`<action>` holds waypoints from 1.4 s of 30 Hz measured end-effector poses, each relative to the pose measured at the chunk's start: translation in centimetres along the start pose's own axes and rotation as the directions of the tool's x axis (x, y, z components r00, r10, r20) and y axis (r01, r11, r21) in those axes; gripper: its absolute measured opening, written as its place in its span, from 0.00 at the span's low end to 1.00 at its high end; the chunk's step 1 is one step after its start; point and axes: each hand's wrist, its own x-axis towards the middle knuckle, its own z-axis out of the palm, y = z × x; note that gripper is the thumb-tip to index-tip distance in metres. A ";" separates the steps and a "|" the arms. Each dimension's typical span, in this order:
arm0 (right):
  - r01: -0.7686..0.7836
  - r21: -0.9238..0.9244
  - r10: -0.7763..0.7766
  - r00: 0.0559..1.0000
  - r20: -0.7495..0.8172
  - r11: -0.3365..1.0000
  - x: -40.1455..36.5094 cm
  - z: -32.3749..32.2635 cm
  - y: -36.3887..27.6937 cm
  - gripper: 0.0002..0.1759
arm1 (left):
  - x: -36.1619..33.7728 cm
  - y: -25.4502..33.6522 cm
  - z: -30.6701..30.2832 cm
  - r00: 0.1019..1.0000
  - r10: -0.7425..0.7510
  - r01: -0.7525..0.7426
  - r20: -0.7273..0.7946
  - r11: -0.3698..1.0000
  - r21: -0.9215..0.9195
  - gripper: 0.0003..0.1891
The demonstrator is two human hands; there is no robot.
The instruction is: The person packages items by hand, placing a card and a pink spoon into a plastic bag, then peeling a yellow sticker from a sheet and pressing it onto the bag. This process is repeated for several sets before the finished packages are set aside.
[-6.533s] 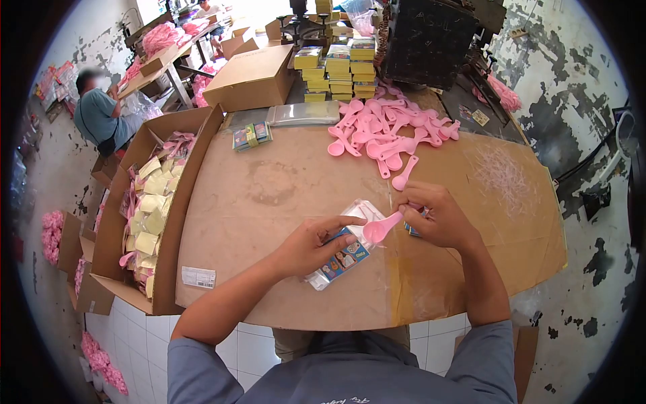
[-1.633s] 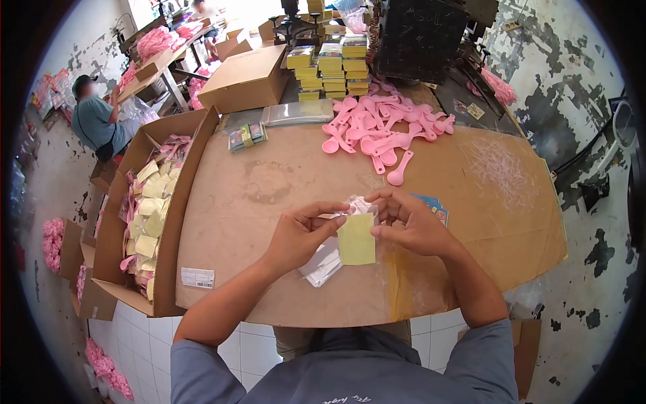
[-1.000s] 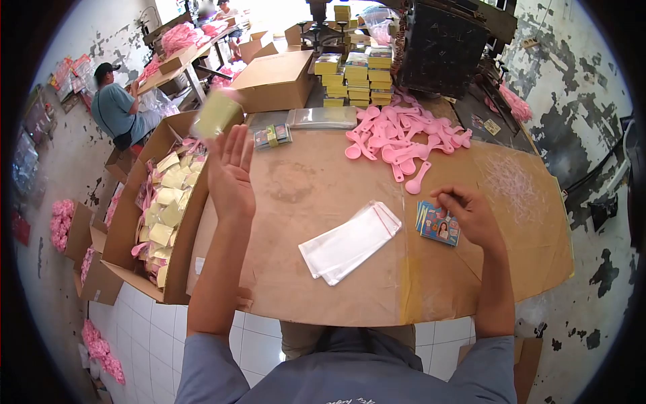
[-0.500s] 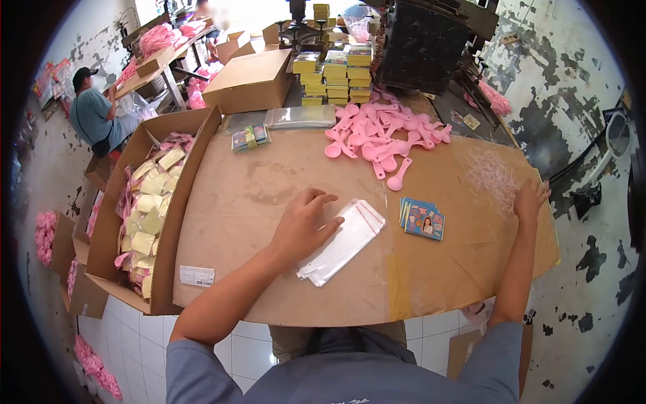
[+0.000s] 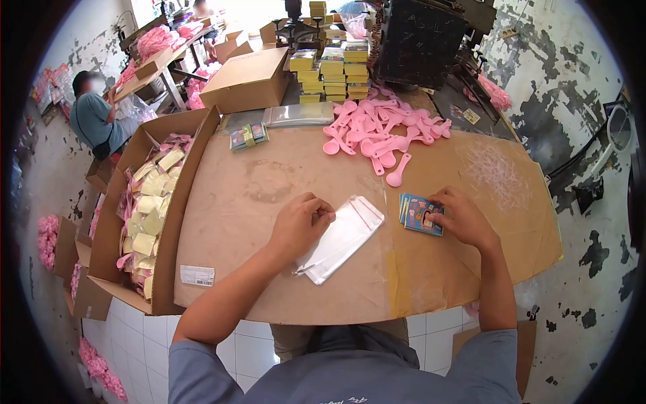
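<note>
A pile of clear plastic sleeves (image 5: 346, 236) lies slantwise on the cardboard-covered table in front of me. My left hand (image 5: 301, 225) is at the pile's left edge, thumb and fingers drawn together; whatever is between the fingertips is hidden. To the right, a small stack of blue printed cards (image 5: 416, 214) lies slightly fanned. My right hand (image 5: 464, 219) reaches over its right side, with thumb and fingers closed on the cards. Beyond them is a heap of pink plastic spoons (image 5: 383, 131), one spoon (image 5: 398, 170) lying nearest the cards.
At left stands an open carton (image 5: 165, 269) of packed pink and yellowish items. A banded card bundle (image 5: 249, 137), more plastic sleeves (image 5: 299, 114) and stacked card blocks (image 5: 333, 67) are at the back. Thin clear strips (image 5: 498, 176) lie at right. A person (image 5: 97, 118) sits far left.
My right hand has moved left from the table's right side, by the clear strips, onto the blue cards. My left hand's spread fingers have closed together beside the sleeves.
</note>
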 end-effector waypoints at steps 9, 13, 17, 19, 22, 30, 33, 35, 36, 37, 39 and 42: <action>-0.136 0.165 0.141 0.990 -0.022 0.977 1.0 -0.7 0.8 0.11 | -0.1 0.5 0.1 1.000 0.017 -0.017 -0.006 1.000 -0.019 0.14; 0.015 0.136 -0.001 0.995 -0.104 0.991 1.6 -1.5 -0.7 0.09 | -0.2 0.5 0.4 0.999 -0.029 0.023 -0.042 0.988 -0.153 0.12; 0.190 0.362 -0.225 0.973 0.056 0.913 2.6 -1.4 -5.6 0.09 | -0.1 0.7 0.1 0.999 0.009 -0.014 -0.046 0.994 -0.110 0.08; 0.354 0.381 -0.403 0.913 0.055 0.854 3.6 0.0 -7.4 0.09 | -0.1 0.7 0.2 0.997 0.040 -0.046 -0.061 0.994 -0.096 0.07; 0.362 0.453 -0.464 0.875 0.136 0.815 4.7 2.4 -8.1 0.09 | -0.2 0.6 0.3 0.992 0.095 -0.101 -0.089 0.993 -0.069 0.07; 0.338 0.443 -0.414 0.906 0.085 0.831 4.6 6.6 -6.3 0.10 | -0.1 0.9 -0.6 0.982 0.114 -0.138 -0.153 0.978 -0.155 0.05; 0.357 0.419 -0.419 0.906 0.063 0.835 4.5 6.6 -6.2 0.10 | 0.0 0.7 -0.8 0.969 0.057 -0.139 -0.242 0.931 -0.338 0.04; 0.318 0.452 -0.385 0.921 0.061 0.833 4.4 6.8 -6.1 0.10 | 0.2 0.3 -1.5 0.994 -0.049 -0.028 -0.100 0.757 -0.653 0.05; 0.246 0.499 -0.305 0.952 0.037 0.831 4.4 6.9 -6.1 0.10 | 0.2 0.3 -1.8 0.996 -0.085 0.043 -0.014 0.631 -0.774 0.06; 0.175 0.547 -0.221 0.975 0.018 0.819 4.3 6.9 -6.2 0.10 | 0.1 0.5 -2.1 0.996 -0.083 0.083 0.043 0.588 -0.805 0.08; 0.081 0.670 -0.062 0.997 -0.053 0.738 4.2 7.2 -6.3 0.09 | 0.0 1.1 -2.5 0.986 -0.068 0.167 0.153 0.495 -0.853 0.11; 0.108 0.834 0.111 0.974 -0.198 0.542 4.6 7.5 -6.6 0.09 | -0.3 1.8 -1.4 0.991 -0.055 0.135 0.124 0.531 -0.837 0.16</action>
